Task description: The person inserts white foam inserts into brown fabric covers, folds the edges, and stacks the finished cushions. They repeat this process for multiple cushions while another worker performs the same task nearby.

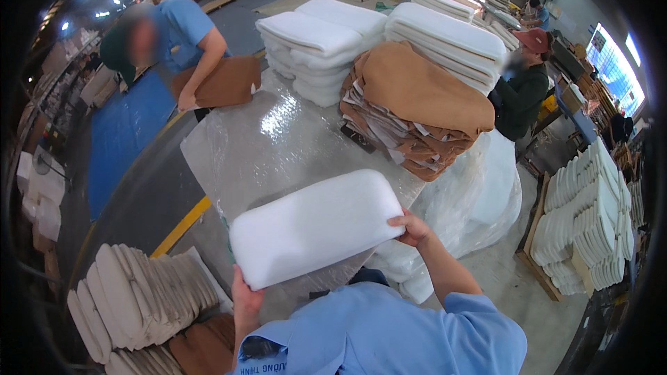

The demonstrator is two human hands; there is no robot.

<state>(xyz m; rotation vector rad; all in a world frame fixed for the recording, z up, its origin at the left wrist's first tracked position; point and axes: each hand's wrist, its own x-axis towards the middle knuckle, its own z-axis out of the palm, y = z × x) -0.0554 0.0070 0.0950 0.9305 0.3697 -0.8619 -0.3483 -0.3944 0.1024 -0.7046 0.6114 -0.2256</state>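
A white padded cushion (316,229) lies across the near part of the plastic-covered table (243,139), its right end farther away than its left. My left hand (246,297) grips the cushion's near left corner. At the opposite end, my right hand (413,228) is closed on the edge, thumb on top. The fingers under the cushion are hidden on both sides. Beyond it stands a pile of brown fabric covers (424,90) with loose, uneven edges. Behind that pile are stacked white cushion pads (316,24) and another stack of white pads (445,35).
Across the table at left, a person (187,28) holds a brown cushion (226,83). Another person (524,90) stands at right. Beige cushions (139,298) are stacked at lower left. Plastic-wrapped white pads (479,194) sit right of the table, and white pads fill a pallet (535,236).
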